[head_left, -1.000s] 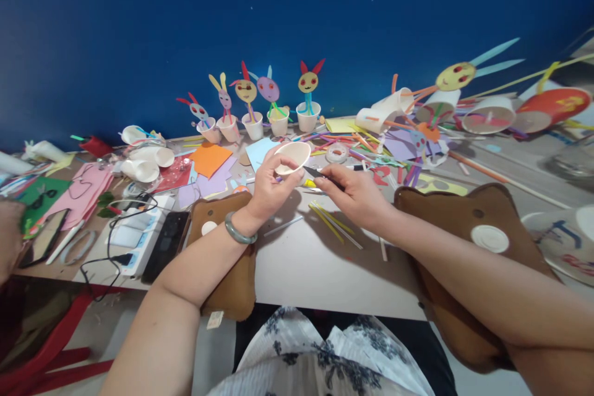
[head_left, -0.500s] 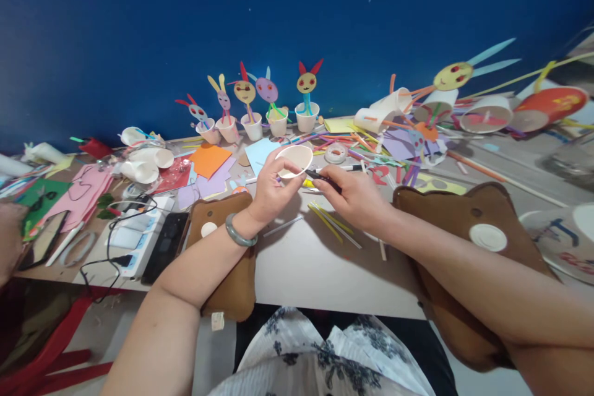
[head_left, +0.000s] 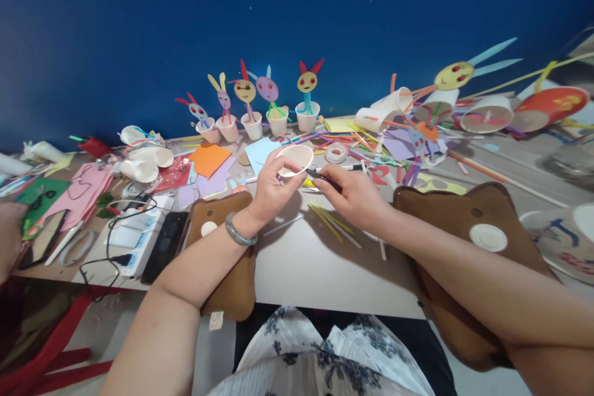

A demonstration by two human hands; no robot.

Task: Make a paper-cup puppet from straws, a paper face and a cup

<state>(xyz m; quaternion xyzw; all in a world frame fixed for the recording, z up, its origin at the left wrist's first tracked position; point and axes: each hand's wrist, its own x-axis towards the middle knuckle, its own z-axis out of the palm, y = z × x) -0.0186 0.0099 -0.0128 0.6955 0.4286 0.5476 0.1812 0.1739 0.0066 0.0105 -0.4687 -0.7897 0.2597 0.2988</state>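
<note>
My left hand [head_left: 275, 184] is closed around a white paper cup [head_left: 296, 157], its open mouth tilted up toward me. In my right hand [head_left: 353, 195] is a slim black pen-like tool [head_left: 327, 182], pinched between thumb and fingers. Its tip meets the cup's rim near my left thumb; whether it presses into the cup I cannot tell. A black-and-white marker [head_left: 353, 167] shows just behind my right hand. Thin yellow and white sticks [head_left: 328, 223] lie on the table below the cup.
Paper cups with rabbit-faced figures [head_left: 306, 109] stand along the blue wall. Brown cushions [head_left: 464, 229] lie at both sides. A power strip [head_left: 147, 238], a phone [head_left: 166, 247] and coloured paper [head_left: 210, 159] are on the left. Another person's hand [head_left: 10, 232] shows at the left edge.
My hands, the cup and the black tool look almost unchanged. At the left edge, the other person's hand has shifted slightly.
</note>
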